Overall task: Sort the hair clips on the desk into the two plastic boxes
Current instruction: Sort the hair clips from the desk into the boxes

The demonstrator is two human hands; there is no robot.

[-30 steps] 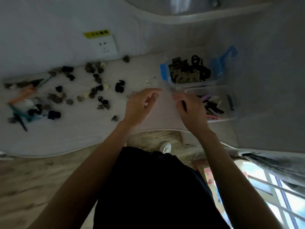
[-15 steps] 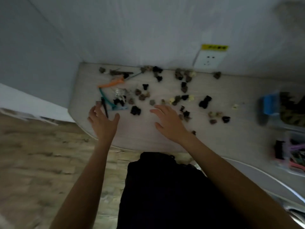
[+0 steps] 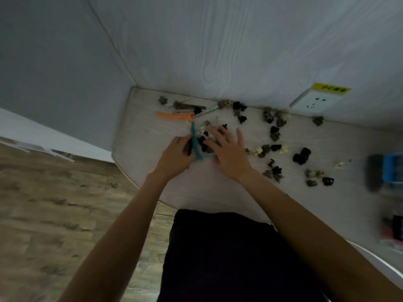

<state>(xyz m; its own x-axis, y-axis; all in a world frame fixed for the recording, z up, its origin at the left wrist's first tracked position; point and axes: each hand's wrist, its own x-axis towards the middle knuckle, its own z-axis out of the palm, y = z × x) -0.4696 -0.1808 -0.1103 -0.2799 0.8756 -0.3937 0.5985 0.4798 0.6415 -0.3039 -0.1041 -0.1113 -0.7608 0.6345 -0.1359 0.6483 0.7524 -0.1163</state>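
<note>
At the counter's [image 3: 152,171] left end, both hands work a clip cluster; left hand [image 3: 174,159] fingers curl beside the teal clip [image 3: 194,142], grip not discernible; right hand [image 3: 226,152] fingers spread flat; clips appear light, rigid, best pinched mid-body; one orange clip [image 3: 174,115], roughly thirty small claws scattered; blue-latched box [image 3: 390,170] far right

Dim room, light pretty flat and greyish. Pale wood-grain tabletop [image 3: 152,136] with rounded front corner, pushed into corner where two walls meet. Back wall [image 3: 229,44] has same whitish wood-grain pattern; side wall [image 3: 54,62] plain grey. White wall socket [image 3: 314,102] just above tabletop on back wall, yellow label [image 3: 330,89] on its top edge, text too blurry to read. Floor [image 3: 54,203] brownish wood-look planks, white baseboard [image 3: 43,136] along side wall.
</note>
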